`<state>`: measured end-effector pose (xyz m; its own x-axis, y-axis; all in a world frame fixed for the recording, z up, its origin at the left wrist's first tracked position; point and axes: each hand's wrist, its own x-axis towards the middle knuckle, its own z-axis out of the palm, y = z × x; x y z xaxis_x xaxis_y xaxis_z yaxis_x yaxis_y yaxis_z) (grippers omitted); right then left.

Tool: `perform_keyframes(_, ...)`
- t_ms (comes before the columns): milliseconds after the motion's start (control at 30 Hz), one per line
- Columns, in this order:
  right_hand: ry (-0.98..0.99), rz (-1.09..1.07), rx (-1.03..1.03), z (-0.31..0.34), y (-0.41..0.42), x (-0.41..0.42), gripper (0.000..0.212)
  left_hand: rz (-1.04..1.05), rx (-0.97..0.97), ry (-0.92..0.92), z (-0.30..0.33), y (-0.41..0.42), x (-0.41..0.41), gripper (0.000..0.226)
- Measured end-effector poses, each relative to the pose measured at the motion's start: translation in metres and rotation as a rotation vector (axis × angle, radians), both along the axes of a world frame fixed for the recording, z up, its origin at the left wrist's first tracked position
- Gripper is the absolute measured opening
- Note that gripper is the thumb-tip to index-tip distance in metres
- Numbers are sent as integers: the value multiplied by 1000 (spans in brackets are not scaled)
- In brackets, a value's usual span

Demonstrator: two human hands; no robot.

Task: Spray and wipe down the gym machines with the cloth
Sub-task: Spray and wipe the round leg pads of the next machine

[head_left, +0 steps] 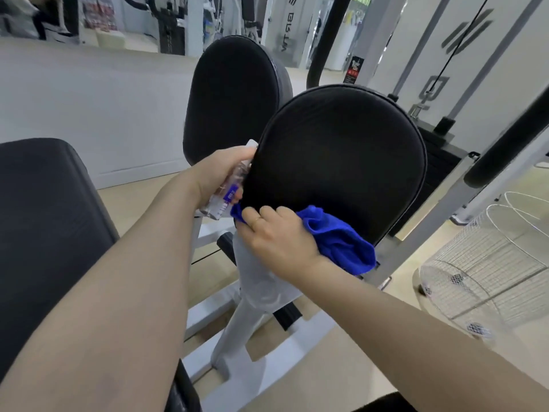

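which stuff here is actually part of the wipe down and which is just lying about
In the job: blue cloth in the right hand; clear spray bottle in the left hand; near black pad being wiped at its lower edge.

Just lying about: white wire fan guard on the floor; far black pad; weight stack.

Both arms outstretched, fingers [265, 210] curled

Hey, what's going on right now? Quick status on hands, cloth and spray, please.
Left hand grips spray bottle. Right hand presses blue cloth on black pad's lower edge. Wire fan guard stands nearby, not obstructing.
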<state>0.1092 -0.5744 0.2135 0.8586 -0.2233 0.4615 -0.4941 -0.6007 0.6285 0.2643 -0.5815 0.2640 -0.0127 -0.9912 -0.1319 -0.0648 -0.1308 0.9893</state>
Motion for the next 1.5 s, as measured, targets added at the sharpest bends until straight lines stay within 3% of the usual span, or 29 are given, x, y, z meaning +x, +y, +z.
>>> perform_keyframes(133, 121, 97, -5, 19, -6, -4, 15, 13, -6, -42, 1, 2, -2, 52)
perform_keyframes(300, -190, -10, -54, 38, -6, -1, 23, 14, -141, -67, -2, 2, -1, 23)
perform_keyframes(433, 24, 26, -10, -11, 3, -10, 31, 38, -148, -113, -1, -1, -1, 19)
perform_keyframes(533, 82, 66, 34, 3, -1, -23, 36, 23, -141, -123, -4, -2, -1, 19)
perform_keyframes(700, -165, -89, -48, 74, -8, -48, 30, 22, -129, -90, -6, -6, 2, 22)
perform_keyframes(800, -298, -129, -31, 51, -3, -47, 25, 32, -126, -102, -6, -7, 1, 21)
perform_keyframes(900, -123, -63, -5, 0, 6, -44, 41, 40, -155, -86, -7, -5, 3, 22)
perform_keyframes(967, -66, -27, 18, 4, 3, -53, 33, 25, -160, -92, -6, -3, 5, 25)
perform_keyframes(1067, -288, -53, 14, 53, -2, -71, 16, 27, -159, -101, -4, 0, 3, 24)
perform_keyframes(1133, -524, -159, 156, 77, -8, -82, 5, 51, -164, -106, -4, 1, 3, 21)
perform_keyframes(1200, -595, -202, 216, 68, -9, -84, 15, 45, -170, -96, -5, 1, 3, 24)
perform_keyframes(1267, -458, -139, 196, 39, -3, -81, 9, 26, -185, -90, -4, 3, 6, 34)
perform_keyframes(1333, -237, -21, 48, -1, -2, -85, 19, 23, -207, -100, -4, 5, 8, 32)
perform_keyframes(1400, -75, 36, 26, -14, -4, -93, 19, 32, -211, -102, -4, 5, 9, 26)
perform_keyframes(1500, -108, 39, -73, 24, -10, -105, 15, 6, -192, -64, -6, 3, 9, 25)
